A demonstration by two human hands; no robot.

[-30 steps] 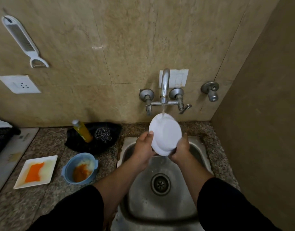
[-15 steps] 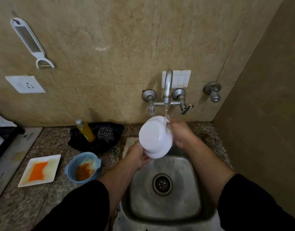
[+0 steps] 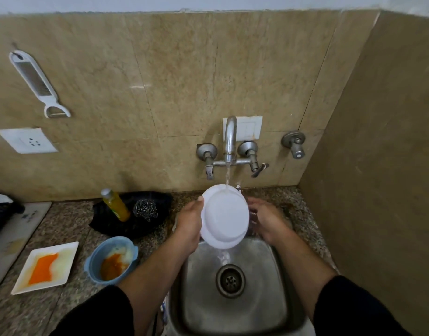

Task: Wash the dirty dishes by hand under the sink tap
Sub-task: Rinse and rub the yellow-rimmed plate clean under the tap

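Under the tap (image 3: 230, 139), a white bowl (image 3: 224, 214) was held on edge in the running water.
The left hand (image 3: 189, 221) gripped the bowl's left rim, thumb over the top edge; the right hand (image 3: 266, 219) hovered just beside its right edge, fingers spread and loose, holding nothing. The sink (image 3: 201, 287) lay below the tap. Left of the tap sat a stained blue bowl (image 3: 92, 263), a smeared square plate (image 3: 22, 282) and a yellow bottle (image 3: 116, 204).
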